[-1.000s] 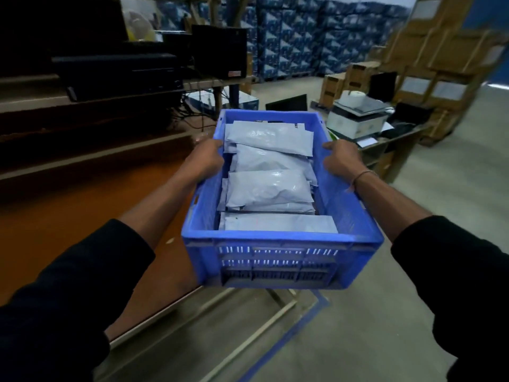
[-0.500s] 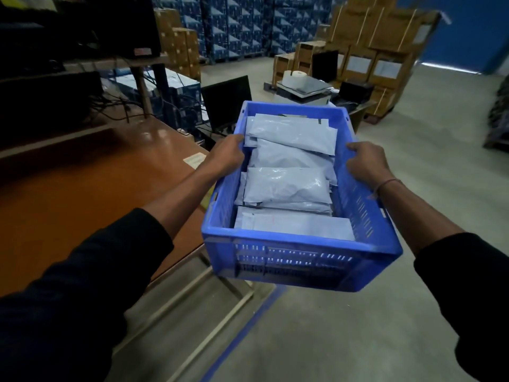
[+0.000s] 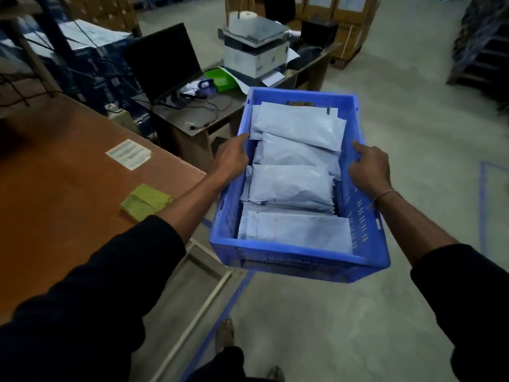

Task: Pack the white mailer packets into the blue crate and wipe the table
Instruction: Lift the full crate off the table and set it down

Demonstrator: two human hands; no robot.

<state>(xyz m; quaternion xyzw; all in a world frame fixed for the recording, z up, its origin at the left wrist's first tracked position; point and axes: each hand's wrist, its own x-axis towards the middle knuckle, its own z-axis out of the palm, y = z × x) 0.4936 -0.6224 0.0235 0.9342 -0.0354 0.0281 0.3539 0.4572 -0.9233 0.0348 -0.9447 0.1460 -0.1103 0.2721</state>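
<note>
The blue crate (image 3: 298,264) of white mailer packets (image 3: 289,186) is gripped at its side rims by both hands, left hand (image 3: 230,161) and right hand (image 3: 369,168), beside the surface (image 3: 55,188).

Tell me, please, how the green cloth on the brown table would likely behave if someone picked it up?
The green cloth lies folded flat with soft, uneven edges, so it would probably go floppy and unfold when lifted. It looks thin, hence likely light. On the brown table it should slide rather than roll.

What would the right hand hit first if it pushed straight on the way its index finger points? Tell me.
The right hand grips the blue crate by its right wall, index finger pointing forward along the rim. Going straight on, it would probably slide along that rim to the crate's far right corner; beyond that only bare floor shows, though depth is unclear.
</note>
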